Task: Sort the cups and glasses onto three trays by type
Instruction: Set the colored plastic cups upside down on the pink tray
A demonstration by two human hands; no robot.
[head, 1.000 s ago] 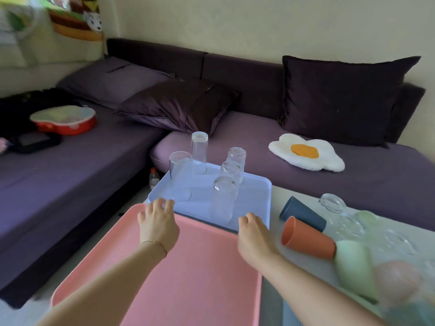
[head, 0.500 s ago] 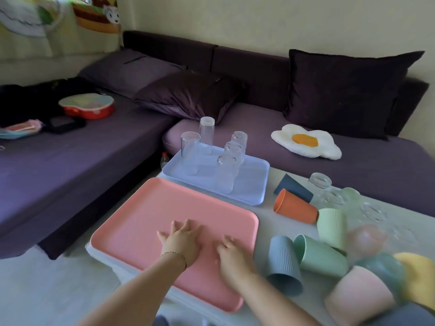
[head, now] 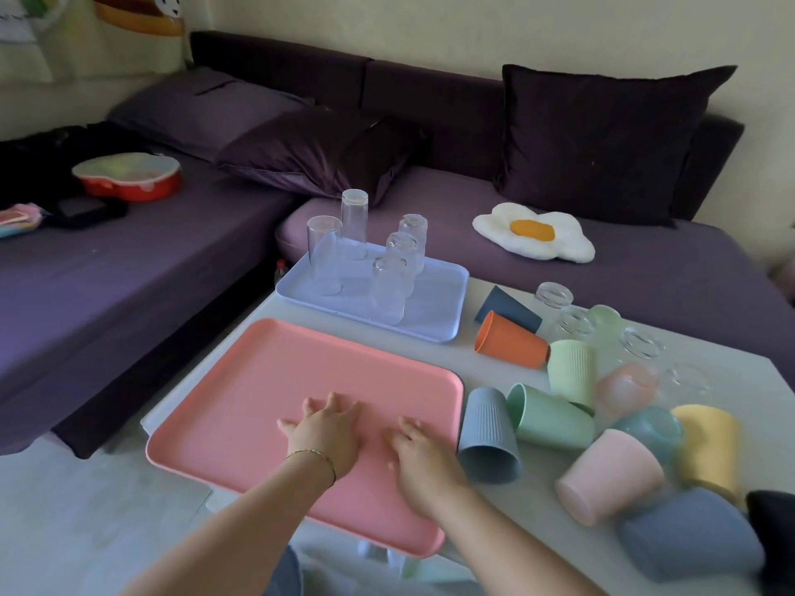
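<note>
Both hands lie flat on the pink tray (head: pixel 266 380). The left hand (head: pixel 325 428) rests palm down near the tray's middle with its fingers spread. The right hand (head: pixel 419 449) rests just beside it, closer to the tray's right rim. Neither grip has hold of anything; the fingers are straight and press on the bare tray surface.

A second ago both hands were at the tray's far edge, which then touched the blue tray (head: pixel 434 294). Now a strip of white worktop (head: pixel 486 367) shows between the two trays, and the hands sit further back on the pink one, much as they did half a second ago.

The blue tray carries five clear glasses (head: pixel 389 290), all standing — the same group as before.

The unsorted pieces are heaped on the worktop to the right of the pink tray:
- An orange cup (head: pixel 509 344) and a dark blue cup (head: pixel 507 309) lie on their sides near the blue tray.
- A grey-blue ribbed cup (head: pixel 488 436) lies just beside the pink tray's right rim, against a green ribbed cup (head: pixel 553 417).
- A pink cup (head: pixel 611 475) and a yellow cup (head: pixel 705 445) lie further right.
- More clear glasses (head: pixel 555 294) lie behind them — too blurred to count.
</note>
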